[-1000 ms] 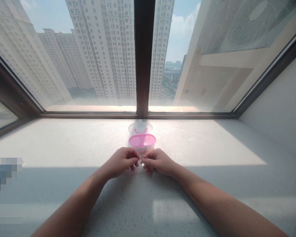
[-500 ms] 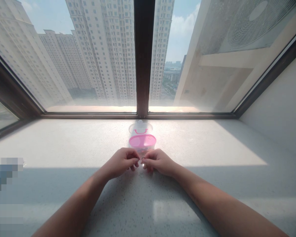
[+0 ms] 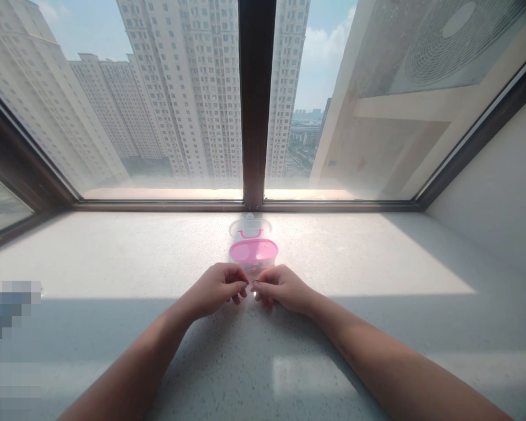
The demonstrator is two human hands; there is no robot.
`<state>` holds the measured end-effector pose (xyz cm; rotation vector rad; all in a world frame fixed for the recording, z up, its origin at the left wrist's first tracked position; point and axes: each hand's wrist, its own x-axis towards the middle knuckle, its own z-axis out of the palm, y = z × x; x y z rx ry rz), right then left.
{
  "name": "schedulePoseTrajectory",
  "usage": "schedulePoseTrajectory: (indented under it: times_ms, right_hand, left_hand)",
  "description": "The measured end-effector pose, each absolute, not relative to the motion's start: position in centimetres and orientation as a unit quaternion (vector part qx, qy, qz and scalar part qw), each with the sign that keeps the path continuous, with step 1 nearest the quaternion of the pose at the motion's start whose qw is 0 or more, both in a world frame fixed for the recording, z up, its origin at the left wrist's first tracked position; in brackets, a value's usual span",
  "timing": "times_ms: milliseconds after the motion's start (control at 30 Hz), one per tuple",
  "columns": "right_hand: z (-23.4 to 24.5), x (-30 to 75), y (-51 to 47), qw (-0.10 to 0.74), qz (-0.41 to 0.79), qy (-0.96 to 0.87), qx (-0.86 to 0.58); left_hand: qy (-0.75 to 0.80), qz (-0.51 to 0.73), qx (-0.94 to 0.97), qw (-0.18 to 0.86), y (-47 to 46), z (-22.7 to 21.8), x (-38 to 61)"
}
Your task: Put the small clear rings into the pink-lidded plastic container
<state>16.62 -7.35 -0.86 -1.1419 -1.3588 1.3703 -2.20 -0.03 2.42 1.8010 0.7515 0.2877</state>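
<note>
The left hand (image 3: pixel 217 286) rests low over the speckled stone windowsill (image 3: pixel 114 257), fingers curled inward and thumb and forefinger pinched together at the tips; whatever sits between them is too small to make out. Just beside it, nearly touching, the right hand (image 3: pixel 280 287) is curled the same way, its thumb and forefinger closed on a small dark ring (image 3: pixel 255 283) held at the gap between the two hands. Directly behind the hands, near the knuckles, stands a clear plastic container with a pink insert (image 3: pixel 253 252), and its clear lid (image 3: pixel 250 228) lies flat just beyond, by the dark window frame (image 3: pixel 256 105).
</note>
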Motion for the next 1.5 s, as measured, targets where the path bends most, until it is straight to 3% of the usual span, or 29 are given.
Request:
schedulePoseTrajectory:
  times_ms: [1500]
  right_hand:
    - [-0.79, 16.68, -7.37, 0.43, 0.557, -0.546, -0.455]
  left_hand:
    - [0.336, 0.11, 0.755, 0.552, -0.21, 3.06, -2.07]
